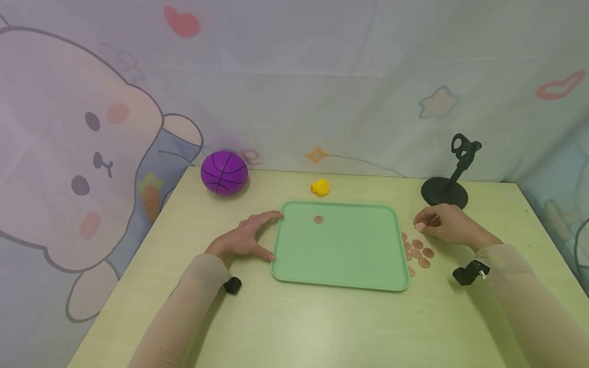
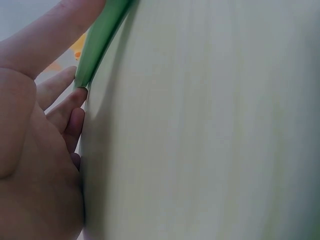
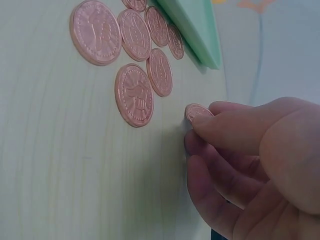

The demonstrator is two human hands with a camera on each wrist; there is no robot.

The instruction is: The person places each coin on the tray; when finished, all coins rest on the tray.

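"So, where was the copper coin (image 1: 420,227)?"

"Pinched in the right hand (image 1: 445,223), just beyond the right edge of the green tray (image 1: 340,250). The left hand (image 1: 241,238) was spread wide at the opposite rim."

"What could have gone wrong?"

"A slack pinch might have let so thin a disc slip onto the surface (image 1: 299,327). And the loose coins (image 1: 416,253) lay so near the tray that a leftward shove could have ridden it over them."

"Rightward, surely: a push from the left hand."
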